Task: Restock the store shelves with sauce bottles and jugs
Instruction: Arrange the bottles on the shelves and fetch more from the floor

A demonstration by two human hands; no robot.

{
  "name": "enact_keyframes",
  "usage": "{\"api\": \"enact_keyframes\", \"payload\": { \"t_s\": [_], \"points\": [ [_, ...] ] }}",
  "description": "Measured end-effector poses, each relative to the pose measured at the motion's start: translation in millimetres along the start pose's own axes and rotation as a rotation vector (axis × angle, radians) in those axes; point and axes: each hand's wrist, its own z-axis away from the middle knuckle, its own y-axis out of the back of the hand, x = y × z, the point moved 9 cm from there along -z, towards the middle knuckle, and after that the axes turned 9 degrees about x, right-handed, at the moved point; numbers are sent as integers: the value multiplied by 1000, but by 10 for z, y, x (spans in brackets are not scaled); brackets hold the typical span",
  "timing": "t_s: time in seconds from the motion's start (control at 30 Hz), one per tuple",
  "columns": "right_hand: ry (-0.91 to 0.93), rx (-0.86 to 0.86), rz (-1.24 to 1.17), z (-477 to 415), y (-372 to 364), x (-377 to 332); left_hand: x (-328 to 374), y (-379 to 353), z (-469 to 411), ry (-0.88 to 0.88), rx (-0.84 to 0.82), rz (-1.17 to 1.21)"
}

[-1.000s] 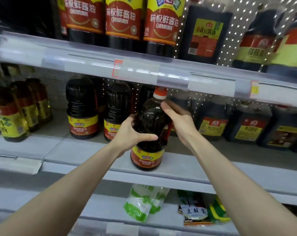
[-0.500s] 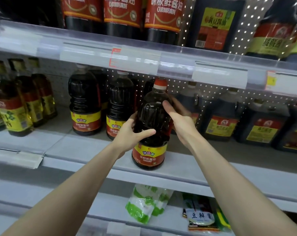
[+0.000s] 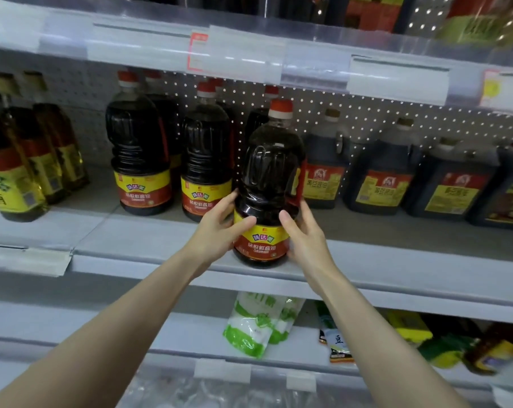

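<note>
The sauce bottle (image 3: 268, 187) stands upright at the shelf's (image 3: 149, 245) front edge, left hand (image 3: 217, 228) and right hand (image 3: 303, 235) curled round its lower sides (equally near), open space lying behind.

The left forearm (image 3: 125, 319) and right forearm (image 3: 364, 334), both bare, rise from the lower corners of the view and converge on a sauce bottle (image 3: 270, 178), one hand on each flank. The left hand (image 3: 217, 231) clasps the bottle's left side low down, its thumb across the front at the label's top edge and its fingers running up the side and round behind. The right hand (image 3: 305, 240) grips the bottle's right side, thumb raised against the front, fingers curled round the back. Both wrists are nearly straight, about level with the bottle's base.
</note>
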Motion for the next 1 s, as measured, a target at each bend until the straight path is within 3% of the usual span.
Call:
{"api": "enact_keyframes", "payload": {
  "t_s": [1.0],
  "points": [
    [-67,98,13,-736,-16,222,-156,-23,-653,-39,144,-74]
  ]
}}
